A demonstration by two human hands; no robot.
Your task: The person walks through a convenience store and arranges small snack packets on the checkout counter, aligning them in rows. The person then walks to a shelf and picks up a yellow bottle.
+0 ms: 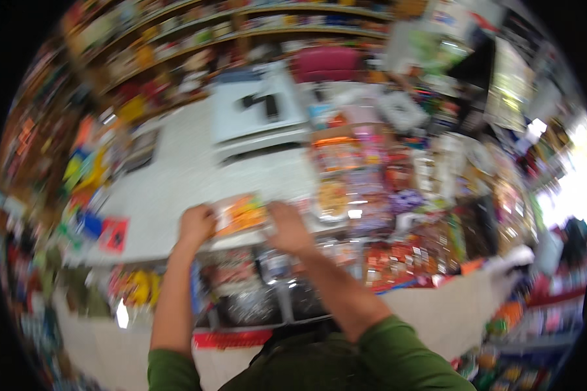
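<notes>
An orange and yellow packet (242,213) lies at the front edge of a white counter top (186,171), between my two hands. My left hand (196,226) has its fingers curled around the packet's left edge. At the right edge, my right hand (288,228) reaches with its fingers stretched forward; blur hides whether they pinch the packet. Behind the packet stands a white box-shaped device (254,112) with a black object (271,106) on top.
Packaged snacks (335,151) are stacked on the counter's right side. Clear-lidded bins (249,303) stand below its front edge. Colourful packets (85,166) and a dark flat object (142,146) lie at left. Stocked shelves (191,36) and a magenta chair back (327,63) are behind.
</notes>
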